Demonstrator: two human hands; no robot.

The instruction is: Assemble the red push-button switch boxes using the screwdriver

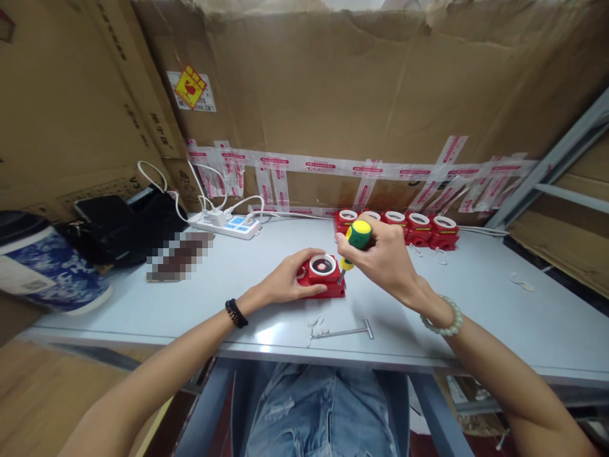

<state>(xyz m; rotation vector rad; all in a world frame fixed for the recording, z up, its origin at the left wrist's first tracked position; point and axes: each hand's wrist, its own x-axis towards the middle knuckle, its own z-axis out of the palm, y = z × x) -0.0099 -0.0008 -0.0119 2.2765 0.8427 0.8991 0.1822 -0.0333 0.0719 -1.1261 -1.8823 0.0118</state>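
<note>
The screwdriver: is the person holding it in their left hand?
No, the right hand grips the screwdriver; the left hand steadies the red box.

Your left hand (285, 282) wears a black beaded wristband (236, 313); your right hand (385, 257) a pale-green beaded bracelet (445, 319). Bare forearms; light-blue distressed denim jeans (314, 406).

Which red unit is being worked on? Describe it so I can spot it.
On the pale grey table, a row of red plastic units lines the cardboard wall. The worked red unit sits alone nearer the edge, under the left hand, with the right hand's green-and-yellow screwdriver in it.
</note>
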